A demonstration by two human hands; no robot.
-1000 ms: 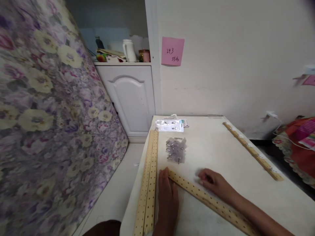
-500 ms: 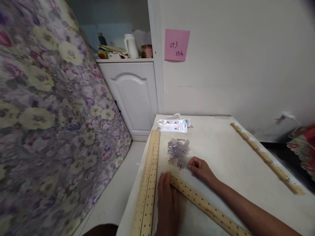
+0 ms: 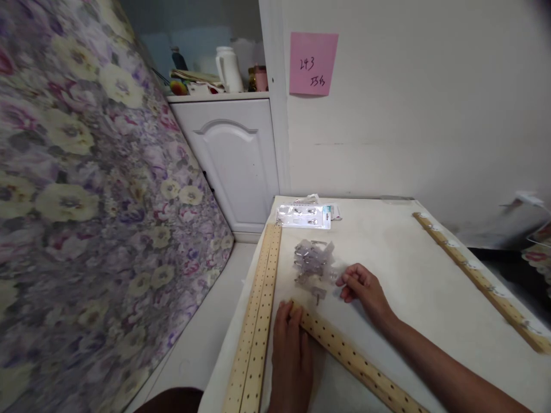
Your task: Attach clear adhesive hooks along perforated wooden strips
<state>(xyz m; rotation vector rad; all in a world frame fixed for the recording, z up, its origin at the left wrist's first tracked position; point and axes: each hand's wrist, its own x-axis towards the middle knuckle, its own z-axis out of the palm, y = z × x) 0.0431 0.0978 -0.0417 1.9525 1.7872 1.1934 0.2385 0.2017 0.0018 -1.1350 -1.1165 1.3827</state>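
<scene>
My left hand [image 3: 290,361] rests on the near end of a perforated wooden strip [image 3: 344,350], with its fingers laid over the tip and gripping it. The strip runs diagonally toward the lower right. Just beyond it lies a pile of clear adhesive hooks [image 3: 310,261] with metal parts, and one separate hook [image 3: 318,295] sits in front of the pile. To the right of the pile, my right hand [image 3: 364,289] is held with thumb and fingers pinched together. A see-through bit shows by its fingertips; whether they hold it is unclear.
Two perforated strips [image 3: 260,310] lie side by side along the table's left edge. Packaged hooks [image 3: 303,217] are at the back. A wooden strip bearing several hooks [image 3: 477,275] lies along the right edge. A floral curtain [image 3: 94,201] hangs on the left.
My right hand has moved slightly right, away from the pile. One hook now shows separately in front of the pile. My left hand stays on the strip's end. The view has shifted a little.
</scene>
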